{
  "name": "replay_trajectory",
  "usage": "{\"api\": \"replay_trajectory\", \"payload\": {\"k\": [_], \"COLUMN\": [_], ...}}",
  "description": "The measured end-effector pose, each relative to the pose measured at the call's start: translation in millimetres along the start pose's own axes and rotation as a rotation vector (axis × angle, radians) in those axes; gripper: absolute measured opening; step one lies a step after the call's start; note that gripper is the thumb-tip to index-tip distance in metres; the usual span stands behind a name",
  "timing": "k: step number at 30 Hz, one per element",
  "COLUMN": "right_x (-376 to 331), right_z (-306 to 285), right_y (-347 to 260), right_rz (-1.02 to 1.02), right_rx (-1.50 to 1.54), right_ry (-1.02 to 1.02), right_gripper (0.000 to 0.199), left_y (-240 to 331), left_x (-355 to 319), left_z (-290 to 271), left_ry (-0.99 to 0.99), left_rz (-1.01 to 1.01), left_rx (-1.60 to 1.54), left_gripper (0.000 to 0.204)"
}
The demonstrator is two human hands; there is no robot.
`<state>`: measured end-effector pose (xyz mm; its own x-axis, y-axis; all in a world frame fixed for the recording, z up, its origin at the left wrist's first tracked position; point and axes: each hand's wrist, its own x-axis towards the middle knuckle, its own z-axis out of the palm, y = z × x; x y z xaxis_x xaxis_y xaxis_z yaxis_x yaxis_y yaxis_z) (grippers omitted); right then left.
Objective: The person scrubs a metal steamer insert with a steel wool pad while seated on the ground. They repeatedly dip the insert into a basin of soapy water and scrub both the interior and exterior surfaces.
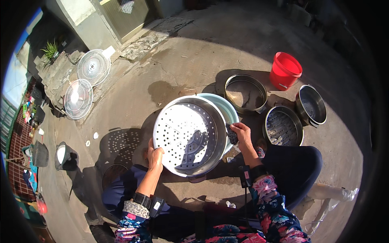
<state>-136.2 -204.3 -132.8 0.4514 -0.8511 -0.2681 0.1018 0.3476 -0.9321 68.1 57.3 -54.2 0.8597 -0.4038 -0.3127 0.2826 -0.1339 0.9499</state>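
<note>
A round metal steamer tier (172,121) with a perforated bottom is tilted up in front of me, and sunlight glares off its holed base. My left hand (154,157) grips its left rim, thumb and fingers closed round the edge. Against the outer wall on the right side, my right hand (242,135) pinches a dark scouring pad (232,136). Partly hidden behind the tier stands a pale blue basin (223,104) on the ground.
Three more metal pots or steamer tiers, one ring-like (245,77), one slotted (283,125) and one deep (311,105), stand at right beside a red bucket (284,73). Two fan grilles (92,67) lean at far left, with a black bucket (69,158) nearer. My knees flank the work.
</note>
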Motion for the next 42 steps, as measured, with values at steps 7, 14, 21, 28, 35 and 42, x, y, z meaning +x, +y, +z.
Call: {"api": "replay_trajectory", "payload": {"k": [7, 14, 21, 28, 35, 42], "right_x": [-4, -4, -3, -38, -19, -23], "right_z": [51, 89, 111, 140, 134, 134], "right_y": [-46, -84, -100, -97, -97, -94], "right_rz": [-0.129, -0.533, -0.91, -1.056, -1.128, -1.079], "right_rx": [-0.075, -0.255, -0.503, -0.456, -0.45, -0.417], "right_ry": [-0.173, -0.144, -0.005, -0.13, -0.114, -0.101], "right_gripper": [0.013, 0.016, 0.029, 0.028, 0.027, 0.027], "left_y": [12, 30, 45, 50, 50, 52], "left_x": [-5, -9, -23, -30, -33, -30], "left_z": [9, 30, 50, 65, 62, 68], "left_ry": [0.012, -0.037, -0.025, -0.048, -0.043, -0.06], "left_rz": [0.199, 0.336, 0.431, 0.516, 0.563, 0.642], "left_rx": [0.219, 0.37, 0.639, 0.692, 0.672, 0.688], "left_gripper": [0.068, 0.063, 0.068, 0.07, 0.073, 0.072]}}
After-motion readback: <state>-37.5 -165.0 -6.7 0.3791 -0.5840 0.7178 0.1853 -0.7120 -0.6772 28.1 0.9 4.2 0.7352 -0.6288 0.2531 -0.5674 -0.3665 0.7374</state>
